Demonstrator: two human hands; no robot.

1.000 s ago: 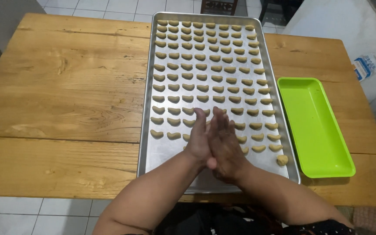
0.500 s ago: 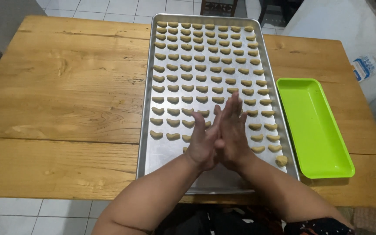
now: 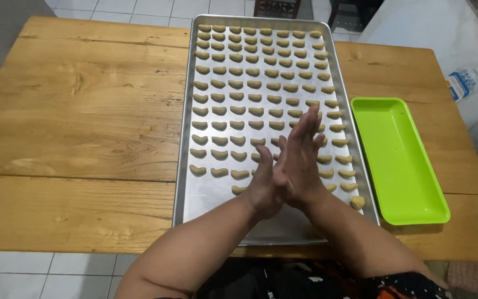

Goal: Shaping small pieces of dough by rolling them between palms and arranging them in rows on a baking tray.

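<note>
My left hand (image 3: 265,185) and my right hand (image 3: 304,158) are pressed flat together, palm against palm, over the near half of a long metal baking tray (image 3: 182,166). The right hand's fingers reach further forward than the left's. Whatever lies between the palms is hidden. Several rows of small curved tan dough pieces (image 3: 255,72) fill the tray from its far end down to the hands. A rounder dough lump (image 3: 357,202) sits at the tray's near right corner.
The tray lies lengthwise on a wooden plank table (image 3: 84,111). An empty lime-green rectangular tray (image 3: 399,160) sits to the right of it. A white surface with a blue-and-white packet (image 3: 463,83) stands beyond the table's right edge. Tiled floor surrounds the table.
My right hand has slid forward over the left, its fingers now reaching further up the tray. The palms have stayed pressed together throughout.
</note>
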